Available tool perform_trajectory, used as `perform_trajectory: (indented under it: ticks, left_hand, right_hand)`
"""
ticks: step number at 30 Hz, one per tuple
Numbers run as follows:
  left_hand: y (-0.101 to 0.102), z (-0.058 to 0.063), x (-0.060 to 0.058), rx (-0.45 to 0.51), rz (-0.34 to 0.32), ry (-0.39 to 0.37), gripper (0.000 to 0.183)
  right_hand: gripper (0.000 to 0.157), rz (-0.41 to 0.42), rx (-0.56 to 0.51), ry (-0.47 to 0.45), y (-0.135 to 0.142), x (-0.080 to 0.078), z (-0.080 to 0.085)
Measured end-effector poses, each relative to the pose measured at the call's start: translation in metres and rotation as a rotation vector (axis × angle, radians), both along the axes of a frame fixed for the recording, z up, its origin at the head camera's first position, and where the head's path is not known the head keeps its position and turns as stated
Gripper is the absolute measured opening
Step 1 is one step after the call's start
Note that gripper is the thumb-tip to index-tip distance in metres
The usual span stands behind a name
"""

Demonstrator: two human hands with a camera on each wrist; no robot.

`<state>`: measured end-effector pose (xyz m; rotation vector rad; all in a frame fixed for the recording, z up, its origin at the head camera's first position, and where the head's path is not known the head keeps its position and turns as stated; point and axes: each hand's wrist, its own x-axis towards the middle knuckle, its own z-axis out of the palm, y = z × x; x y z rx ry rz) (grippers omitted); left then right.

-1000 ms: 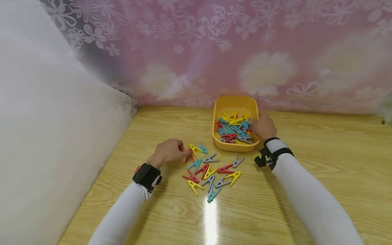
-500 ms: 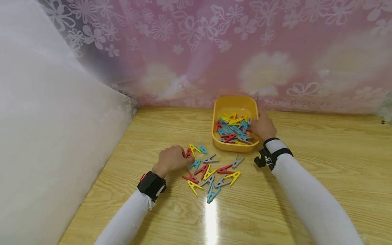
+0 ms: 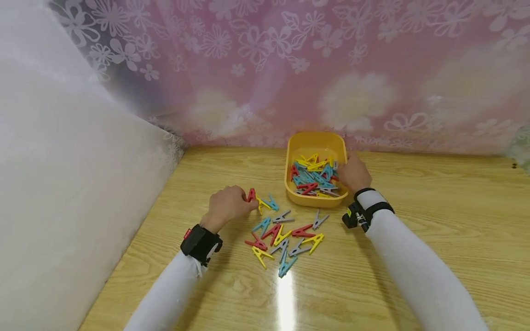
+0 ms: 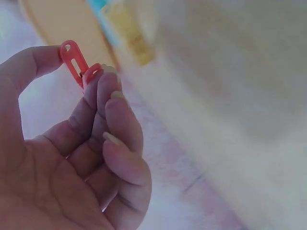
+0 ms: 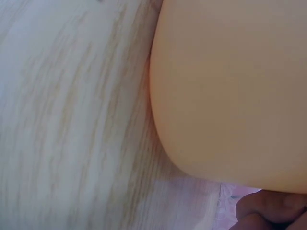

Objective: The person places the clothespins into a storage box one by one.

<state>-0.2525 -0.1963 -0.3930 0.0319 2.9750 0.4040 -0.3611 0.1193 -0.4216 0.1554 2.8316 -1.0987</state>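
Left of centre, the left hand (image 3: 227,206), fingers (image 4: 125,163) curled, pinches a red plastic clothespin (image 3: 251,195); right of centre, the right hand (image 3: 355,174) grips a rounded orange-yellow plastic tub (image 3: 315,201).

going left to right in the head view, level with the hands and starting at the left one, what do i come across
Left hand → red clothespin in its fingers → yellow clothespin → blue clothespin → yellow tub of clothespins → right hand at the tub's rim.
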Motion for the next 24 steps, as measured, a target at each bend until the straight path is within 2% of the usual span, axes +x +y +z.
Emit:
perform_trajectory:
  ticks: [7, 11, 14, 18, 21, 24]
  left_hand:
    - [0.032, 0.035, -0.033, 0.021, -0.069, 0.034, 0.052]
    - [0.057, 0.045, -0.052, 0.042, -0.12, 0.058, 0.052]
    - [0.076, 0.043, -0.066, 0.066, -0.175, 0.089, 0.049]
    - [0.095, 0.032, -0.081, 0.081, -0.226, 0.1, 0.041]
    - [0.097, 0.024, -0.086, 0.105, -0.206, 0.1, 0.041]
    - [0.093, 0.018, -0.088, 0.148, -0.168, 0.137, 0.041]
  right_hand:
    - [0.047, -0.005, -0.016, -0.004, 0.002, 0.002, -0.001]
    - [0.047, -0.016, -0.014, -0.001, 0.0, 0.003, -0.001]
    - [0.047, -0.022, -0.005, 0.011, -0.002, 0.004, -0.001]
    - [0.047, -0.016, -0.006, 0.023, -0.006, 0.004, 0.002]
    - [0.049, -0.013, -0.006, 0.018, -0.005, 0.003, 0.003]
    - [0.049, -0.032, 0.007, 0.013, 0.002, 0.002, 0.002]
